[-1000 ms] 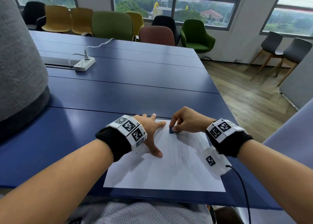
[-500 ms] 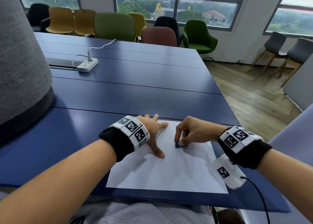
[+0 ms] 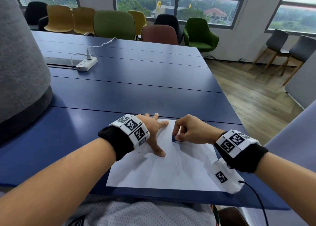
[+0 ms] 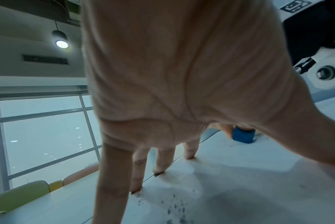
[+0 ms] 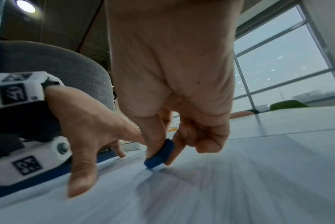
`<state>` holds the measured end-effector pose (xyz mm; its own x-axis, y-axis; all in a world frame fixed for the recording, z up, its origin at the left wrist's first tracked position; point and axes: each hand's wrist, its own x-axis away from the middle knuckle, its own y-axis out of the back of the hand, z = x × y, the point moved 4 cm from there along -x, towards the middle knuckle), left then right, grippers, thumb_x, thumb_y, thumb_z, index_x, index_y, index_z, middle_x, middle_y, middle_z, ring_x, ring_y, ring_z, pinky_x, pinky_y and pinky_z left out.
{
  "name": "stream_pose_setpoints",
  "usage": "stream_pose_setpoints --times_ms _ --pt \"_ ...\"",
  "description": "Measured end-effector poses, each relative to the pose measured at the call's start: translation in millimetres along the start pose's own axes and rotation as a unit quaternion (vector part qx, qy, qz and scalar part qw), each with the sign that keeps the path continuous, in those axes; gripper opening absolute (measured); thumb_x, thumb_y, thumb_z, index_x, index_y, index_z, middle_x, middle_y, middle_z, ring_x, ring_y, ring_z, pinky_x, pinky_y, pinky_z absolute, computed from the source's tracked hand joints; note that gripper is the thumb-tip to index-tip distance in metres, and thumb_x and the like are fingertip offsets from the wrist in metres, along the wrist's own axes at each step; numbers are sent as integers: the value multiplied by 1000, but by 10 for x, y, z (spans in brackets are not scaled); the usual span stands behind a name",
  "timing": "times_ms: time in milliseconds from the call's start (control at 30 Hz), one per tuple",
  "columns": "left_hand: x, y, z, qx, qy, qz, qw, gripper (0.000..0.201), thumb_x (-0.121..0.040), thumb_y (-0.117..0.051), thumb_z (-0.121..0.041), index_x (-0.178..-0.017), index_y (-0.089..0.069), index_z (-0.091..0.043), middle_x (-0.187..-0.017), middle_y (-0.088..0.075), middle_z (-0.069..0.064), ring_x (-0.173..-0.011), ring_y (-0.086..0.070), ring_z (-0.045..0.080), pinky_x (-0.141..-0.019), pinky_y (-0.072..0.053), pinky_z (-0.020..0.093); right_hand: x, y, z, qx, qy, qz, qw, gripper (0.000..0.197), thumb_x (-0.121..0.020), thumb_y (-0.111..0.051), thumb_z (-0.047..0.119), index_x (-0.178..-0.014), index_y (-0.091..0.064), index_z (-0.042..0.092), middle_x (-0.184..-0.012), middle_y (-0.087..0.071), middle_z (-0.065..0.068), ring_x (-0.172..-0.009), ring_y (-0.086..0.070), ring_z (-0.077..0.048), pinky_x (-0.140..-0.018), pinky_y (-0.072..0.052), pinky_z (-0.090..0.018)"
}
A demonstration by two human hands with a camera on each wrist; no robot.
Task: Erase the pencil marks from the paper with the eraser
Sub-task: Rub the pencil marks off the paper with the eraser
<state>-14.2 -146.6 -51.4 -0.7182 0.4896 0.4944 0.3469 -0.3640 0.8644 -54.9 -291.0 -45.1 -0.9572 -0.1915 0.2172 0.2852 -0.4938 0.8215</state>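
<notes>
A white sheet of paper [image 3: 153,174] lies at the near edge of the blue table [image 3: 136,82], with faint pencil marks [image 3: 184,166] down its middle. My right hand [image 3: 189,131] pinches a small blue eraser [image 3: 174,138] between thumb and fingers and presses it on the sheet's upper middle. The eraser [image 5: 160,154] stands tilted on the paper in the right wrist view, and the eraser [image 4: 243,135] also shows in the left wrist view. My left hand [image 3: 153,131] lies spread with straight fingers [image 4: 163,160] holding down the sheet's upper left part. Dark eraser crumbs [image 4: 172,207] lie near it.
A white power strip [image 3: 86,64] with a cable sits at the table's far left, beside a long white bar [image 3: 58,60]. A large grey rounded object [image 3: 18,63] stands at the left. Coloured chairs [image 3: 114,25] line the far edge. Wooden floor [image 3: 256,97] drops off to the right.
My right hand has slid the eraser toward me along the sheet from its far edge over the last second, then slightly back up. The left hand has stayed spread on the paper.
</notes>
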Motion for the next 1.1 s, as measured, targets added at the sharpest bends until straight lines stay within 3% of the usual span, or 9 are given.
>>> stream_pose_setpoints --times_ms 133,300,433,600,733,867,1000,1100 --pt "13 -1 -3 -2 1 -1 1000 124 -60 -71 -79 -154 3 -43 -165 5 1 -149 -10 33 -114 -25 45 96 -105 101 26 27 92 995 8 -80 -73 19 -77 -70 26 -52 -55 13 -47 -49 1 -51 -36 -12" --pt "10 1 1 -3 1 -4 1000 124 -60 -70 -80 -154 3 -43 -165 4 1 -149 -12 33 -114 -26 45 66 -66 98 11 23 28 999 11 -80 -73 18 -75 -67 24 -57 -57 10 -47 -49 0 -52 -36 -16" --pt "20 6 0 -1 -1 -4 1000 124 -60 -70 -79 -154 3 -43 -165 4 2 -149 -12 34 -115 -24 45 247 -181 142 45 45 128 990 4 -82 -71 21 -83 -71 24 -59 -55 10 -51 -47 -1 -53 -37 -13" --pt "22 1 -1 1 -1 -2 1000 124 -61 -70 -79 -154 3 -42 -165 4 2 -149 -10 34 -115 -23 46 210 -130 65 6 38 35 999 8 -82 -71 17 -78 -69 24 -60 -56 10 -50 -48 -1 -53 -35 -13" --pt "22 -2 9 4 -1 0 1000 125 -60 -71 -79 -154 3 -42 -165 5 2 -149 -8 34 -116 -21 47 348 -255 125 17 59 139 988 5 -82 -71 20 -84 -72 25 -65 -59 5 -55 -47 -5 -56 -39 -17" --pt "14 0 13 6 -2 0 1000 125 -60 -70 -79 -154 3 -43 -165 5 2 -149 -8 33 -116 -21 47 265 -202 119 18 57 58 997 4 -83 -70 19 -83 -71 23 -68 -62 5 -55 -49 -3 -56 -38 -17" --pt "17 4 12 5 0 4 1000 125 -60 -70 -79 -154 4 -43 -165 6 2 -149 -7 34 -116 -20 48 386 -273 137 23 70 136 988 5 -81 -72 22 -85 -73 25 -76 -67 -3 -59 -49 -6 -59 -44 -21" --pt "14 7 10 2 -1 3 1000 124 -61 -70 -79 -154 3 -42 -165 6 2 -149 -8 34 -116 -21 48 358 -250 139 27 66 97 993 5 -81 -71 21 -86 -73 23 -71 -65 3 -57 -50 -4 -58 -41 -17"
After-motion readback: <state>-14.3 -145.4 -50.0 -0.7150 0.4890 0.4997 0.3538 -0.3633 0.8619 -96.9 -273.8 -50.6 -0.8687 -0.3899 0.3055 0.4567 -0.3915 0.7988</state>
